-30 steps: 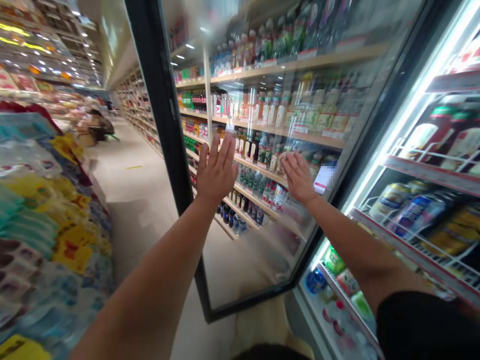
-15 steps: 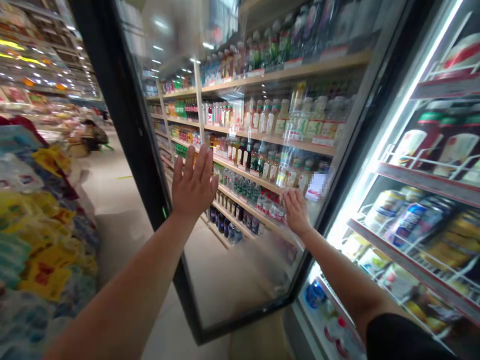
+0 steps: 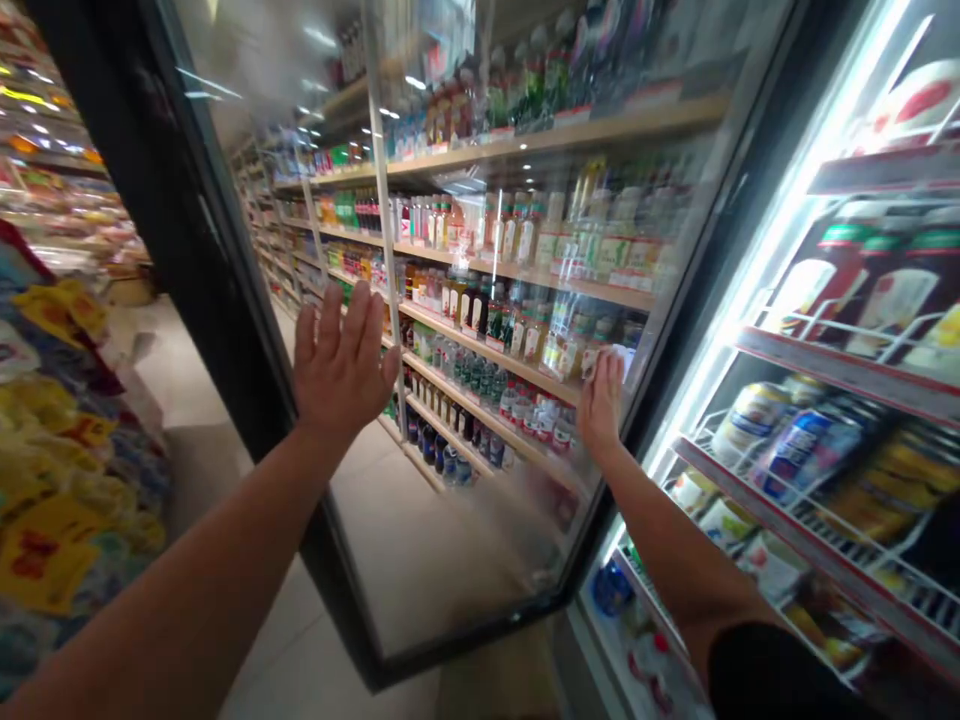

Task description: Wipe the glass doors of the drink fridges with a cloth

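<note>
A tall glass fridge door (image 3: 442, 560) with a black frame stands swung wide in front of me. My left hand (image 3: 339, 365) is flat and open, fingers spread, against the glass near the door's outer edge. My right hand (image 3: 601, 405) is also open, palm on the glass close to the hinge side. Neither hand holds anything. Shelves of bottled drinks (image 3: 480, 300) show through the glass.
The lit fridge interior (image 3: 817, 440) at the right holds bottles and cans on wire racks with red-edged shelves. A display of yellow and blue packaged goods (image 3: 60, 450) lines the left. A tiled aisle (image 3: 187, 460) runs away behind the door.
The door has swung further to the left with both hands on it. My left hand moved left and slightly down; my right hand slid toward the hinge side.
</note>
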`<action>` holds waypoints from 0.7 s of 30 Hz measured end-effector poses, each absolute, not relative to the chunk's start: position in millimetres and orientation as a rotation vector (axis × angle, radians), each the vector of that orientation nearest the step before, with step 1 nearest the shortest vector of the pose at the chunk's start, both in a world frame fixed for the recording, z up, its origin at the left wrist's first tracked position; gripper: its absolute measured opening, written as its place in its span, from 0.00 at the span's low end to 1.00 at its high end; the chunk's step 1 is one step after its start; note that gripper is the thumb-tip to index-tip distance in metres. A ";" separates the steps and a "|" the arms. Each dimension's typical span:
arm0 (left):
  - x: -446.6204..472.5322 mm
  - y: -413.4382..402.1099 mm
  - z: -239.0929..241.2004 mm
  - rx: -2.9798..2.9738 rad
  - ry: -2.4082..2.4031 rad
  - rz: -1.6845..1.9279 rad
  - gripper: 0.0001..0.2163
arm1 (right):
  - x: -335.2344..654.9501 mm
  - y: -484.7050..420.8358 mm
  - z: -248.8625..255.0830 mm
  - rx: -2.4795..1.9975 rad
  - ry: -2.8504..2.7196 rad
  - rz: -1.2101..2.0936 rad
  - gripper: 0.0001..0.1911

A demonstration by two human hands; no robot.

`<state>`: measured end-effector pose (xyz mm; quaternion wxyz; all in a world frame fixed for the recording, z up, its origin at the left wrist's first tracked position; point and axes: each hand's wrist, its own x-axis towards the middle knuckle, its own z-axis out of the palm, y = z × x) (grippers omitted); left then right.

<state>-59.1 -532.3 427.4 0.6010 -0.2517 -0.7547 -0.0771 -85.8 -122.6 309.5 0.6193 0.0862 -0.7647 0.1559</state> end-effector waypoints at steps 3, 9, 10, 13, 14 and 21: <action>-60.3 -531.9 427.6 -0.578 -1.776 -0.213 0.35 | -99.3 -115.1 342.2 0.107 -1.632 0.454 0.33; -58.7 -531.6 427.5 -0.596 -1.807 -0.271 0.33 | -65.2 -176.0 220.2 -0.054 -1.593 0.507 0.35; -57.8 -531.4 427.3 -0.587 -1.805 -0.249 0.33 | -61.4 -178.0 208.5 -0.050 -1.579 0.502 0.36; -55.9 -530.4 426.7 -0.573 -1.788 -0.193 0.35 | -70.2 -150.4 234.9 -0.054 -1.526 0.496 0.35; -55.7 -530.2 426.6 -0.567 -1.787 -0.193 0.35 | -78.5 -134.4 261.7 -0.047 -1.526 0.493 0.34; -54.9 -529.1 427.7 -0.570 -1.778 -0.222 0.31 | -102.5 -133.8 413.4 0.267 -1.616 0.370 0.32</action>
